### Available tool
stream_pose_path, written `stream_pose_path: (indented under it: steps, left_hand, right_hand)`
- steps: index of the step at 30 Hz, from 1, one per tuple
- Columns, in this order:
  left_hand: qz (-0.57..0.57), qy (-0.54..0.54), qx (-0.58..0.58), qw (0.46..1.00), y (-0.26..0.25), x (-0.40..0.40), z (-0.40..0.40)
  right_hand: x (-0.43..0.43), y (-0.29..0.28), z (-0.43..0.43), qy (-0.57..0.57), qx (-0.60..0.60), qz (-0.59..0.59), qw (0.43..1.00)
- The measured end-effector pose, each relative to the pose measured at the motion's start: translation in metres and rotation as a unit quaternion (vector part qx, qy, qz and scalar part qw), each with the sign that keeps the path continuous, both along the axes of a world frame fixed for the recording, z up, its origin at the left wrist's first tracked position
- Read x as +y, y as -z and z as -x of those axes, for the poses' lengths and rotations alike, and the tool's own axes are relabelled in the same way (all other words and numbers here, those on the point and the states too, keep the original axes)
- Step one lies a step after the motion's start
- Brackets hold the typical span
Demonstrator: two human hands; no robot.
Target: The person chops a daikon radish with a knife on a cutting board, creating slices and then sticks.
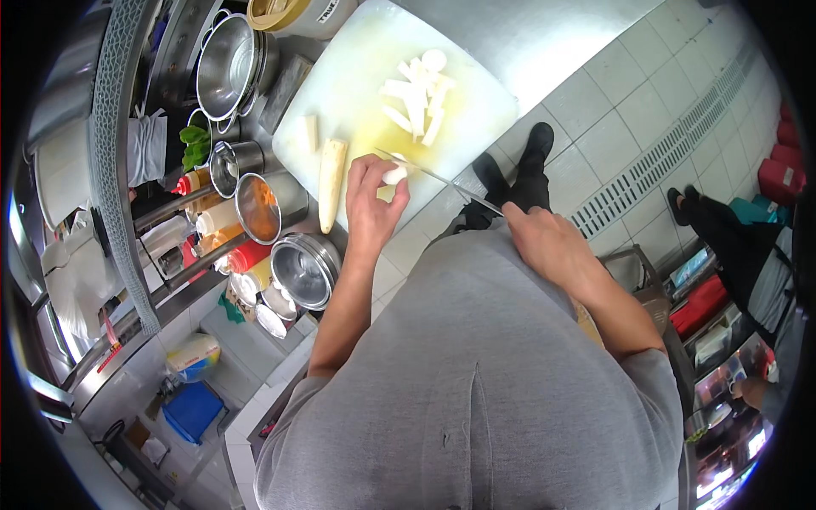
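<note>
My left hand (377, 201) grips a short, peeled white piece of root vegetable (395, 173) near the front edge of the white cutting board (357, 76). In my right hand (547, 239) is the handle of a knife (456, 186), whose blade slants across to that piece, against or just over it. The fingers partly hide the piece. Left of my left hand lies a long pale root (331, 185), reaching past the board's edge. A shorter chunk (307, 134) rests beyond it. Cut white sticks (414, 95) and a round end piece (434, 60) form a loose pile farther back.
Left of the board stand metal colanders (226, 67), a metal container with orange contents (260, 207), stacked steel bowls (303, 271) and squeeze bottles (248, 255). A dark rectangular block (287, 92) lies beside the board. A lidded tub (306, 16) stands behind. Another person (733, 242) is at right.
</note>
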State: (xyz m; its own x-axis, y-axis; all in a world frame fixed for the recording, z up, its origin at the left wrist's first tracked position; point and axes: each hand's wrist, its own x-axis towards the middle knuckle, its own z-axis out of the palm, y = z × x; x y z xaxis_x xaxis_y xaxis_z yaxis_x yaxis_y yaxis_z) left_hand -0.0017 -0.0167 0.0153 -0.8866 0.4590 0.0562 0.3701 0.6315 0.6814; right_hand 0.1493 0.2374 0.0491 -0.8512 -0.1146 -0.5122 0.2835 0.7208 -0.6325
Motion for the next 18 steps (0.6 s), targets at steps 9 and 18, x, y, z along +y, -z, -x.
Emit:
stream_pose_path:
  steps: [9, 18]
  left_hand:
    - [0.018, 0.011, 0.005, 1.000, 0.001, -0.003, 0.001]
    - [0.003, -0.013, 0.002, 1.000, 0.002, 0.001, 0.000]
  right_hand:
    - [0.006, 0.023, 0.013, -0.004, -0.026, 0.025, 0.999]
    - [0.006, -0.016, -0.008, -0.001, 0.002, -0.030, 1.000]
